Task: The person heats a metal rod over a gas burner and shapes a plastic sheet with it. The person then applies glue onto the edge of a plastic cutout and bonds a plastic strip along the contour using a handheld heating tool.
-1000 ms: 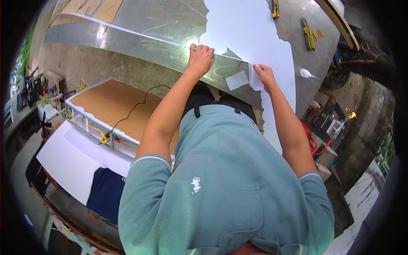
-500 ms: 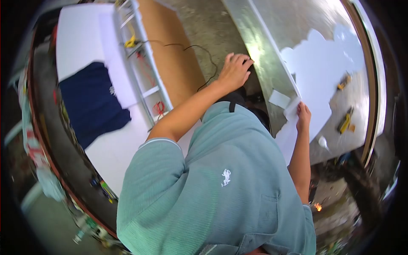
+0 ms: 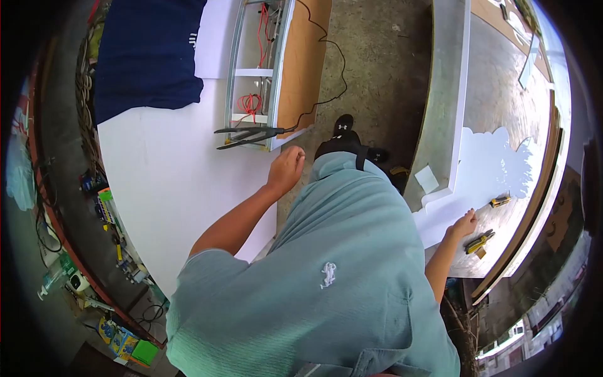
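My left hand (image 3: 287, 169) is closed, fingers curled, with nothing visible in it. It hovers just below the corner of a metal-edged frame (image 3: 271, 94) holding red wires (image 3: 249, 105). On that corner lies a black two-pronged tool (image 3: 251, 134) with a black cable. My right hand (image 3: 463, 225) is closed in a pinch at the white sheet (image 3: 433, 223) on the right-hand table. Whatever sits between its fingertips is hidden. Above it lies a pale cut-out panel with a scalloped edge (image 3: 490, 157). Close by are a yellow-and-black tool (image 3: 480, 242) and a smaller yellow one (image 3: 500, 200).
A dark blue garment (image 3: 147, 63) lies on the white-topped table (image 3: 169, 182) at left. Between the tables runs a concrete floor (image 3: 370, 63). A raised metal-and-white edge (image 3: 449, 88) borders the right side. A small white square (image 3: 426, 179) lies near its end.
The view has shifted. My left hand has come back from the gap between the tables toward the frame, its spread fingers now curled. My right hand has moved off the raised edge's end.
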